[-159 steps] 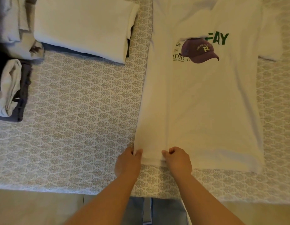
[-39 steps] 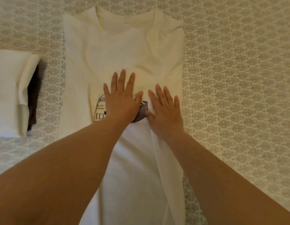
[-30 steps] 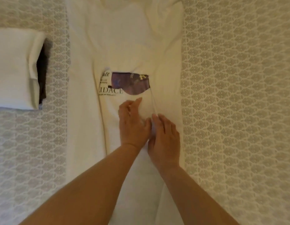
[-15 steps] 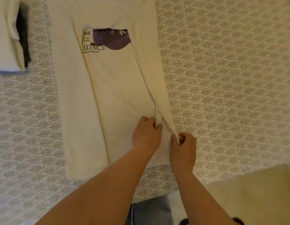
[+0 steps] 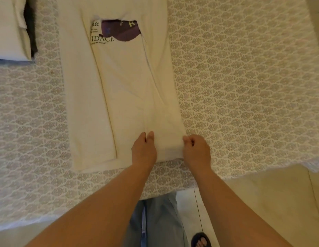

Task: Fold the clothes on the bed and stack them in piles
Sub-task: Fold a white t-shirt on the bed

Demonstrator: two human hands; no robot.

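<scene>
My left hand (image 5: 144, 150) and right hand (image 5: 196, 149) each pinch the near hem of the T-shirt (image 5: 119, 90), lying on the bed (image 5: 244, 86) with both sides folded in; I judge the lengthwise fold remains. Beyond, a folded pile (image 5: 10, 29) waits, nothing blocking

Warm, yellowish, fairly dim indoor light falls evenly over the bedspread (image 5: 244, 77), with no glare and no hard highlights. Shadows are soft: a faint one lies along the shirt (image 5: 119, 97) folds, and a darker band sits beside the pile (image 5: 10, 27) at the upper left of the shirt. The shirt's print reads fairly sharp, while the forearms below the shirt are soft and out of focus. The wide lens bends the bed edge below the shirt into a curve, and the pattern smears toward the corners. Fine grain shows throughout.
</scene>
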